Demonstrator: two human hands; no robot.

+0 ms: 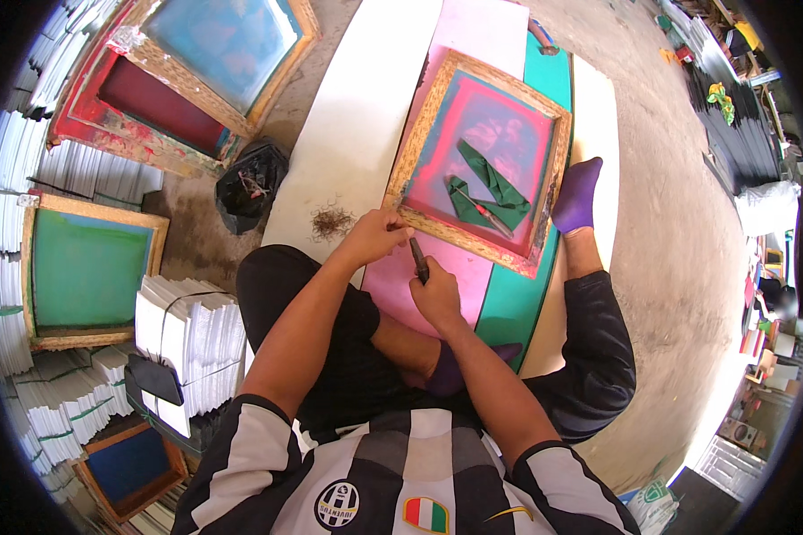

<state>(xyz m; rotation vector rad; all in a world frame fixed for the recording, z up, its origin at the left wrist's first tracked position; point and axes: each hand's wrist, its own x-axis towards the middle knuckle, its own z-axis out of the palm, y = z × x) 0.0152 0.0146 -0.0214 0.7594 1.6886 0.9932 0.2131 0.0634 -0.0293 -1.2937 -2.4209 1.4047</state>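
Observation:
A wooden screen-printing frame (447, 80) lies tilted in front of me, its mesh pink and bluish. At its near left corner my left hand (373, 239) is closed, fingertips pressed together against the wood; whatever they pinch is hidden. My right hand (436, 293) grips a dark-handled hand tool (418, 259) just below that edge. The tool's far end meets my left fingertips, so its tip is not visible. On the mesh rest folded dark green cloth strips (491, 178) and a slim red-handled tool (489, 217).
White, pink and green boards (352, 116) lie beneath the frame and me. A small heap of thin brown bits (331, 222) sits left of my left hand, near a black plastic bag (251, 183). More framed screens (91, 267) and bound paper stacks (192, 325) line the left.

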